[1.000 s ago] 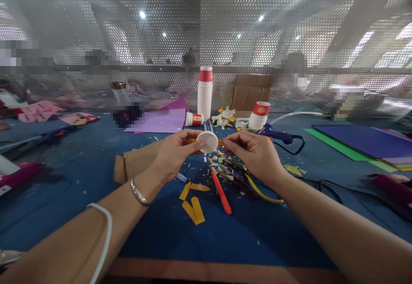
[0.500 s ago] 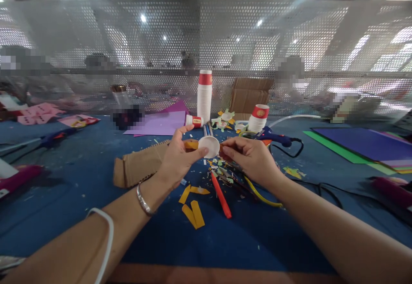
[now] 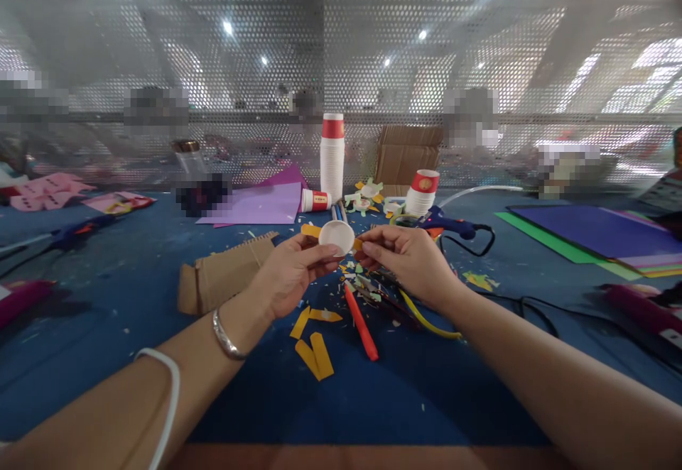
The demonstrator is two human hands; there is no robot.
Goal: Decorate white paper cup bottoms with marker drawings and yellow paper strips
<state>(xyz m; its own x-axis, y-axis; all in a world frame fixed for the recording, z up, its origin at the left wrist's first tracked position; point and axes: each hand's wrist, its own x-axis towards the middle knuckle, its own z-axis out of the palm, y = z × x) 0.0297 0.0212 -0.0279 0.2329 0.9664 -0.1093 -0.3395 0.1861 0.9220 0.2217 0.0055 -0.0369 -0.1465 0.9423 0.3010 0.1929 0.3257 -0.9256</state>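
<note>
My left hand (image 3: 293, 271) is closed on a shallow white round paper piece (image 3: 337, 237) that looks like a cut-off cup bottom, the thumb on its lower rim. A yellow-orange paper strip (image 3: 310, 231) sticks out at the piece's left side. At its right edge, my right hand (image 3: 408, 257) pinches another yellow-orange strip (image 3: 358, 244) between thumb and fingers. Whether this strip is fixed to the rim I cannot tell. Below the hands lie several yellow-orange strips (image 3: 322, 353) and an orange-red pen-like tool (image 3: 361, 324) on the blue table (image 3: 405, 399).
Behind my hands stand a tall stack of paper cups (image 3: 332, 161) and a shorter stack (image 3: 422, 193). A blue glue gun (image 3: 450, 225) with a cable lies right of them. Folded cardboard (image 3: 229, 271) rests at left, coloured sheets (image 3: 591, 232) at right. Paper scraps (image 3: 373, 289) litter the middle.
My left forefinger has come down from its raised position behind the white piece. The white piece has tilted slightly, and the view has shifted a little. Both hands keep their hold.
</note>
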